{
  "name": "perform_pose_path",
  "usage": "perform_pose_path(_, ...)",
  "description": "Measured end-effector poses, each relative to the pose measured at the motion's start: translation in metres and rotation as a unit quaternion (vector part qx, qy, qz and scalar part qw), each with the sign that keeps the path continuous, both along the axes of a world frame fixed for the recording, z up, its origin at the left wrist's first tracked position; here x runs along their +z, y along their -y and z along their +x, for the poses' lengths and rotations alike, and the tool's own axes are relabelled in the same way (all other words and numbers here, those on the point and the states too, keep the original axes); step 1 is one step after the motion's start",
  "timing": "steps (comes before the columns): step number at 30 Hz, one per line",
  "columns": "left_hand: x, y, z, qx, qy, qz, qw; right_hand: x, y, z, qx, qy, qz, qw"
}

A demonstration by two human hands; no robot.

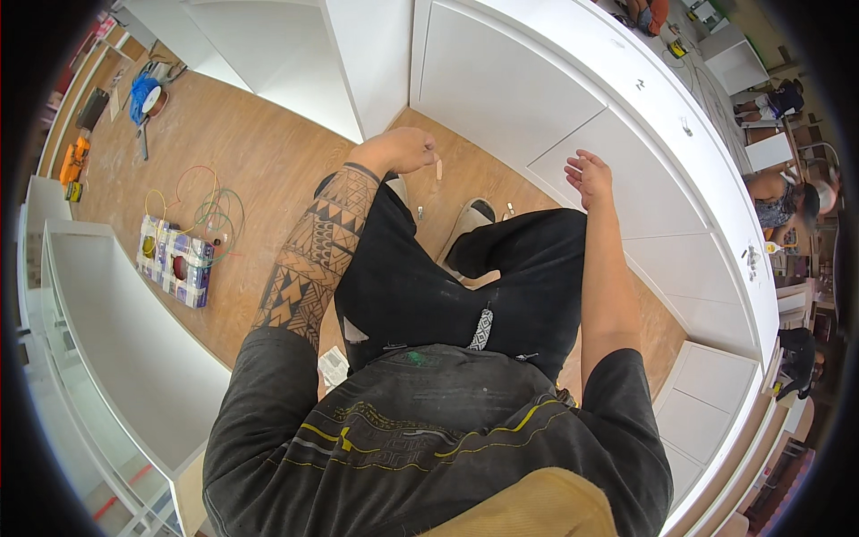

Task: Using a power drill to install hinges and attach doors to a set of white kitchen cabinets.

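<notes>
A small pale wooden peg (438, 168) is pinched in the closed left hand (403, 150); right hand (588, 176) hangs loosely half-open, empty, near the white cabinet (537, 89); screws (420, 213) lie below the peg.

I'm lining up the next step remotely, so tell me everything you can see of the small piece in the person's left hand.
The small piece is a short, slim, pale tan strip, perhaps wood or plastic; its material is unclear. It hangs roughly upright below the fingertips of the left hand, pinched at its top end. Its lower end is free, above the wooden floor and near the white cabinet doors. The right hand does not touch it. Finer detail is too small to tell.
</notes>
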State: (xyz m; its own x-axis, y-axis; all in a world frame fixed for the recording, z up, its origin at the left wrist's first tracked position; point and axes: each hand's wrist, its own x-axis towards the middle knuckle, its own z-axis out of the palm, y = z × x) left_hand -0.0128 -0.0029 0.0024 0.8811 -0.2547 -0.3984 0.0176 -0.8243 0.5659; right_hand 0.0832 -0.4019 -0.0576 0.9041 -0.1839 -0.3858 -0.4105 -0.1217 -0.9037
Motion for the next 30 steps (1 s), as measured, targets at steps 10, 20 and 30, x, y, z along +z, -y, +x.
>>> perform_pose_path(10, -0.015, -0.006, 0.007, -0.019, 0.005, -0.011, 1.0, 0.002, -0.003, 0.0, 0.003, 0.01, 0.006, 1.0)
perform_pose_path(20, -0.012, -0.003, 0.01, -0.01, -0.039, -0.015, 0.999, 0.003, -0.007, -0.005, 0.009, 0.053, -0.036, 0.998)
perform_pose_path(30, -0.029, -0.004, 0.014, 0.005, -0.047, -0.083, 0.995, -0.008, -0.001, 0.004, 0.011, 0.092, -0.05, 0.994)
